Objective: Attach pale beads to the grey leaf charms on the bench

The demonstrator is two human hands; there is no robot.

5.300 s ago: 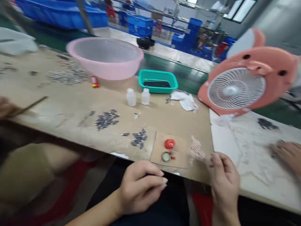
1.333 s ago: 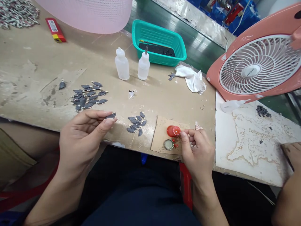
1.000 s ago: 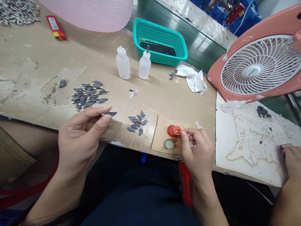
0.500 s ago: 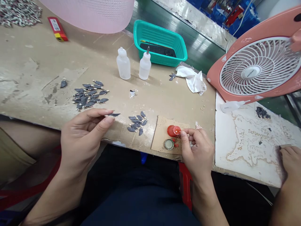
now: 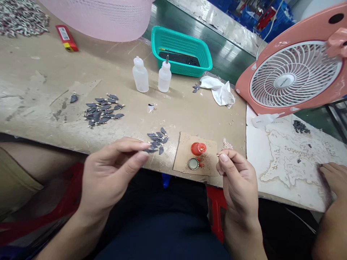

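Note:
My left hand (image 5: 116, 169) is closed in a pinch, with a dark grey wing-shaped piece (image 5: 150, 150) at its fingertips, partly lost against the small group of similar pieces (image 5: 157, 137) behind it. Between thumb and forefinger my right hand (image 5: 238, 177) pinches a tiny pale bead (image 5: 218, 155). To its left, a cardboard square (image 5: 181, 148) carries a red cup (image 5: 197, 148) with a glossy top and an upturned bottle cap (image 5: 193, 164). A heap of small pale beads (image 5: 227, 144) lies just beyond my right fingers.
A larger group of grey pieces (image 5: 101, 110) lies left. Behind stand two squeeze bottles (image 5: 140, 76), a green basket (image 5: 181, 68) and a pink basket (image 5: 108, 21). A fan (image 5: 287, 79) and a white cloth (image 5: 219, 90) are right, where another person's hand (image 5: 334, 177) rests.
My right hand has moved right and back from the red cup, towards the bead heap. My left hand has shifted right and slightly down, close to the small group of grey pieces.

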